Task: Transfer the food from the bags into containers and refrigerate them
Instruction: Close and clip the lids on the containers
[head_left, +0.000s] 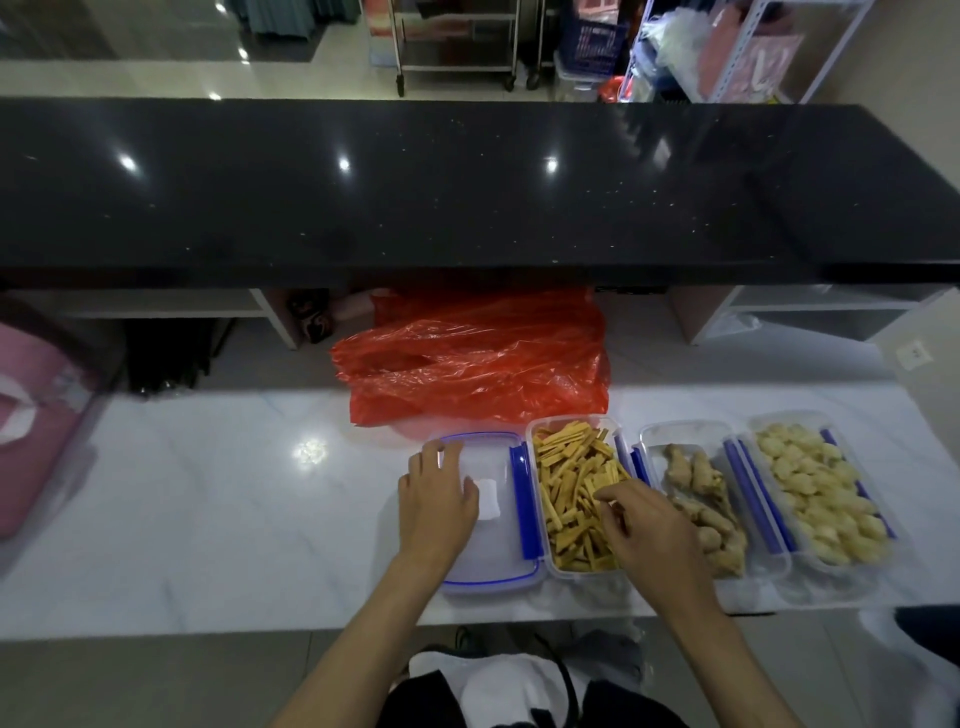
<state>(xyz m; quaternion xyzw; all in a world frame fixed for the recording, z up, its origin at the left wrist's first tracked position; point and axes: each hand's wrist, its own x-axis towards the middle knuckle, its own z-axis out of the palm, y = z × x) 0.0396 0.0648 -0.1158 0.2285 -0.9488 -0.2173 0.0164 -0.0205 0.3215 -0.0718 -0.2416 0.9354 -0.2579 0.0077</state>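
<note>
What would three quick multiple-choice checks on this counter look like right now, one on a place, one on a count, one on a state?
1. Where does the red plastic bag lie?
A. Behind the containers, toward the black counter
B. Inside a container
C. Under the left hand

2. How many containers hold food?
A. One
B. Two
C. Three

3. What is the state of the container of yellow sticks?
A. Lidded and clipped
C. Empty
B. Open, with its lid beside it

Answers:
1 A: the bag sits on the white counter beyond the row of containers.
2 C: the yellow sticks, brown pieces and pale round pieces each fill one container.
3 B: the lid lies flat to its left under the left hand, while the right hand reaches over the sticks.
</note>
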